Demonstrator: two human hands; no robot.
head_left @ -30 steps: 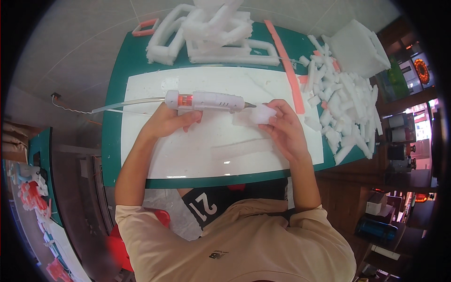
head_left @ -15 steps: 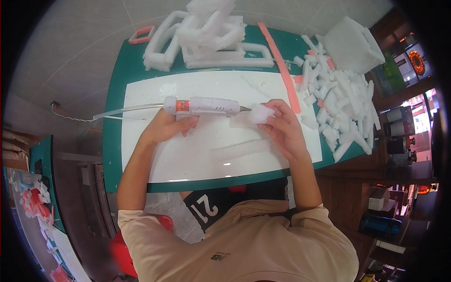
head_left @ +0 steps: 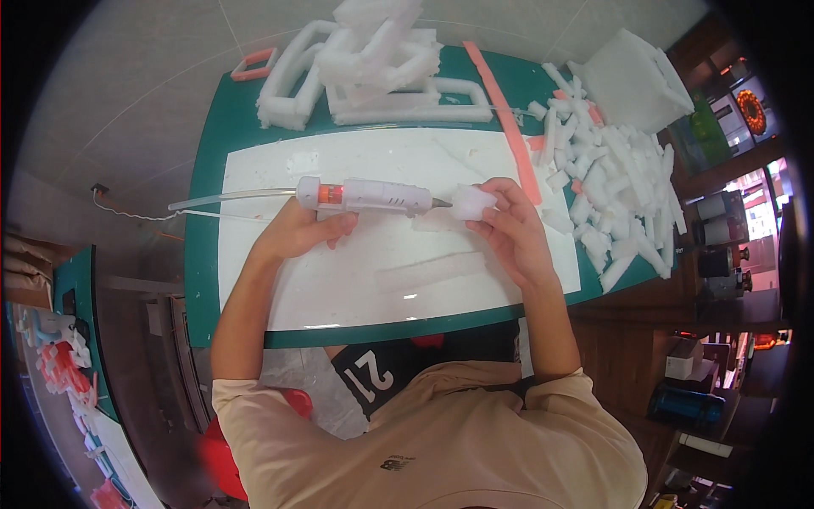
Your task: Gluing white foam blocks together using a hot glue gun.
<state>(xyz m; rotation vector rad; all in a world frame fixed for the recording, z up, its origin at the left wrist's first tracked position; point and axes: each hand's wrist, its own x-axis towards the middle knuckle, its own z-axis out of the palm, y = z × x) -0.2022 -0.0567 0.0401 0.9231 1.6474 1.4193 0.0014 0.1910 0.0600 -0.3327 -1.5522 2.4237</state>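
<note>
My left hand [head_left: 307,231] is closed around the handle of a white hot glue gun [head_left: 381,194]. The gun lies level over the white board [head_left: 339,288], its metal nozzle pointing right. A long clear glue stick [head_left: 237,196] sticks out of its back end. Between the fingers and thumb of my right hand [head_left: 515,227] is a small white foam piece [head_left: 471,204]. Its left side is right by the nozzle tip; whether they touch I cannot tell.
White foam frames [head_left: 373,68] are stacked at the table's back, beside a small pink frame [head_left: 256,64]. A pink foam strip [head_left: 506,127] lies right of centre. Loose foam offcuts [head_left: 615,187] and a white foam block [head_left: 640,81] fill the right side. A cord [head_left: 136,212] hangs at left.
The nozzle and the foam piece have come slightly apart, so more of the nozzle tip shows. Both hands keep nearly the same place and the same hold.
</note>
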